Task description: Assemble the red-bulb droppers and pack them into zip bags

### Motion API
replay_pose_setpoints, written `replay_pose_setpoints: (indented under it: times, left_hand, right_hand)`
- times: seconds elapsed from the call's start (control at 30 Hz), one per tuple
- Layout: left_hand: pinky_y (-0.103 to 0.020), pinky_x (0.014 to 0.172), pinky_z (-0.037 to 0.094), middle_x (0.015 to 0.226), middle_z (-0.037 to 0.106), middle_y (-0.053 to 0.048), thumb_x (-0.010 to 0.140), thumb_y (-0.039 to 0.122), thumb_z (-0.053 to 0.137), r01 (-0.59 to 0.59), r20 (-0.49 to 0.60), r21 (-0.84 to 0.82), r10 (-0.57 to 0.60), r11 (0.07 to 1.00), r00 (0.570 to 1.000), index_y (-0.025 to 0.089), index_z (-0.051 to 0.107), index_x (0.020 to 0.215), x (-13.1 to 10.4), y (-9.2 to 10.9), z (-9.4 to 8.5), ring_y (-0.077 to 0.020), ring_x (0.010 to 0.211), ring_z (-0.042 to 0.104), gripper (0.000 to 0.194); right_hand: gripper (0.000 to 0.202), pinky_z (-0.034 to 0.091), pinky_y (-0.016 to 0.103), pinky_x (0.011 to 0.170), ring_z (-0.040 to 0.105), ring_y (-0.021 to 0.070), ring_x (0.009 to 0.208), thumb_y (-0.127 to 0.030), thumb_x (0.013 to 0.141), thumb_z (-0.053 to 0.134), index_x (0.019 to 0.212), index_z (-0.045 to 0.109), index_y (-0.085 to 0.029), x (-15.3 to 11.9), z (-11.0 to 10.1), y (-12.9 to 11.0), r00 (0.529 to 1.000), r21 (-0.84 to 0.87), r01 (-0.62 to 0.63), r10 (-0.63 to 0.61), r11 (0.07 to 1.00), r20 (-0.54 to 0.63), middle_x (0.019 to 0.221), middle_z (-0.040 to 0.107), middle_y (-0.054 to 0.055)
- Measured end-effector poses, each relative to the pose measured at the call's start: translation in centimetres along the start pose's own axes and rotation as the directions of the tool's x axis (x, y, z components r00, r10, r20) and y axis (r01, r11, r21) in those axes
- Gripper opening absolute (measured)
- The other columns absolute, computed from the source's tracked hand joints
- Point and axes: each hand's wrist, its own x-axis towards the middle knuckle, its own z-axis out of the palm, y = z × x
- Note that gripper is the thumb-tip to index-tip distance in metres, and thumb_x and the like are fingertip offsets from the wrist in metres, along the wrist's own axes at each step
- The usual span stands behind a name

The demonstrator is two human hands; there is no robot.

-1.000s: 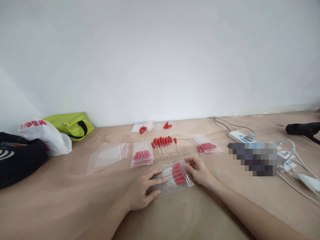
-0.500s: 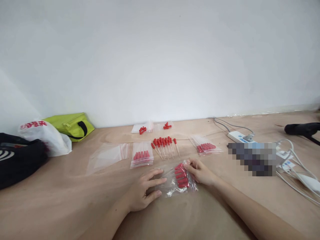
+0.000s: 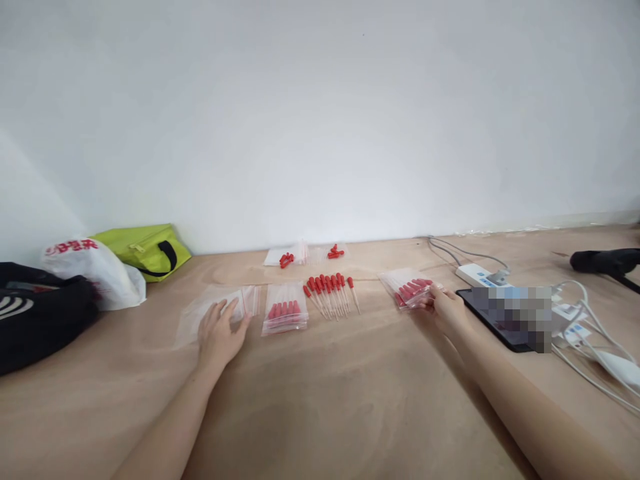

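My left hand point(image 3: 221, 333), fingers spread, rests over the clear zip bags point(image 3: 193, 319) at the left and grips nothing. At the right, my right hand point(image 3: 444, 310) pinches the edge of a zip bag of red-capped droppers point(image 3: 414, 289), which lies on or against other bagged droppers. Between the hands, a stack of filled bags point(image 3: 284, 310) sits beside a fan of loose red-capped droppers point(image 3: 327, 293). Farther back, small red caps point(image 3: 287, 260) lie on one clear bag and more red caps point(image 3: 335, 252) on another.
A black bag point(image 3: 45, 320), a white plastic bag point(image 3: 100, 273) and a green bag point(image 3: 155, 250) stand at the left. On the right are a phone point(image 3: 480, 313), a power strip point(image 3: 473, 272) with cables and a black object point(image 3: 600, 261). A wall rises behind.
The filled bag from the front middle has moved right with my right hand to the other filled bags. My left hand has let go of it and moved left over the clear bags.
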Motion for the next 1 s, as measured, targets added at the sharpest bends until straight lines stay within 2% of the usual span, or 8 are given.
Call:
replay_pose_setpoints:
  times: [0.17,0.3,0.4,0.5,0.57,0.8,0.9,1.0]
  left_hand:
    - [-0.045,0.098,0.029,0.133,0.039,-0.016,0.085,0.041,0.033,0.047,0.273,0.123,-0.080,0.991,0.959,0.009,0.041,0.127,0.5,-1.1,0.5,-0.0287,0.124,0.032,0.053]
    - [-0.036,0.095,0.035,0.128,0.047,-0.010,0.087,0.032,0.035,0.039,0.282,0.164,-0.085,0.986,0.956,0.015,0.053,0.117,0.6,-0.8,0.4,-0.0237,0.118,0.042,0.040]
    - [-0.033,0.083,0.043,0.117,0.057,-0.007,0.086,0.032,0.037,0.081,0.267,0.176,-0.127,0.981,0.955,0.020,0.059,0.110,0.7,-0.7,0.1,-0.0258,0.105,0.054,0.035]
    - [-0.036,0.066,0.046,0.098,0.067,-0.009,0.085,0.034,0.039,0.124,0.243,0.196,-0.171,0.973,0.955,0.023,0.064,0.103,0.7,-0.6,-0.4,-0.0298,0.085,0.062,0.033]
    - [-0.034,0.062,0.045,0.092,0.068,-0.009,0.084,0.031,0.041,0.124,0.217,0.200,-0.167,0.972,0.962,0.023,0.066,0.098,0.6,-0.5,-0.7,-0.0293,0.081,0.062,0.029]
    - [-0.028,0.063,0.041,0.084,0.066,-0.007,0.082,0.023,0.043,0.072,0.095,0.183,-0.090,0.980,0.991,0.018,0.063,0.089,0.5,-0.7,-0.7,-0.0235,0.082,0.059,0.022]
    - [-0.031,0.067,0.041,0.082,0.065,-0.008,0.083,0.024,0.038,0.058,-0.070,0.156,-0.048,0.986,0.996,0.015,0.060,0.095,0.6,-0.3,-1.3,-0.0247,0.082,0.058,0.026]
    - [-0.031,0.067,0.041,0.072,0.063,-0.008,0.082,0.026,0.037,-0.160,-0.303,0.015,0.157,0.987,0.940,0.013,0.060,0.088,-0.6,1.9,-2.4,-0.0230,0.072,0.058,0.026]
  right_hand:
    - [0.032,0.037,0.026,0.043,0.043,0.0115,0.046,-0.036,0.061,0.064,0.080,0.042,-0.021,-0.8,-0.3,-0.4,0.986,-0.140,0.021,-0.043,0.990,-0.159,0.057,0.044,-0.004]
    - [0.039,0.037,0.026,0.049,0.043,0.0115,0.053,-0.035,0.066,0.058,0.096,0.040,-0.019,-2.8,0.3,-0.9,0.889,-0.460,0.263,-0.399,0.848,-0.227,0.068,0.042,-0.004]
    - [0.025,0.038,0.026,0.051,0.043,0.0122,0.055,-0.032,0.073,0.050,0.092,0.046,-0.017,-5.2,1.8,0.1,0.800,-0.504,0.559,-0.589,0.659,0.116,0.067,0.044,-0.002]
    - [0.013,0.041,0.027,0.056,0.049,0.0150,0.062,-0.026,0.077,0.043,0.084,0.051,-0.018,-7.3,4.1,1.6,0.673,-0.462,0.740,-0.516,0.489,0.530,0.072,0.050,0.002]
    - [0.014,0.043,0.027,0.064,0.054,0.0159,0.072,-0.024,0.078,0.041,0.088,0.051,-0.019,-8.0,6.0,2.2,0.709,-0.565,0.702,-0.360,0.432,0.606,0.085,0.055,0.006]
    - [0.029,0.042,0.033,0.067,0.058,0.0243,0.084,-0.022,0.083,0.037,0.107,0.046,-0.010,-6.4,11.1,2.5,0.859,-0.772,0.511,-0.255,0.379,0.444,0.098,0.056,0.017]
    - [0.029,0.042,0.035,0.067,0.059,0.0257,0.082,-0.018,0.082,0.036,0.108,0.047,-0.010,-6.3,11.6,2.6,0.883,-0.816,0.468,-0.223,0.340,0.414,0.093,0.057,0.018]
    - [0.032,0.043,0.036,0.067,0.060,0.0259,0.081,-0.012,0.081,0.035,0.110,0.047,-0.008,-6.5,11.5,2.7,0.887,-0.832,0.459,-0.209,0.313,0.411,0.092,0.057,0.018]
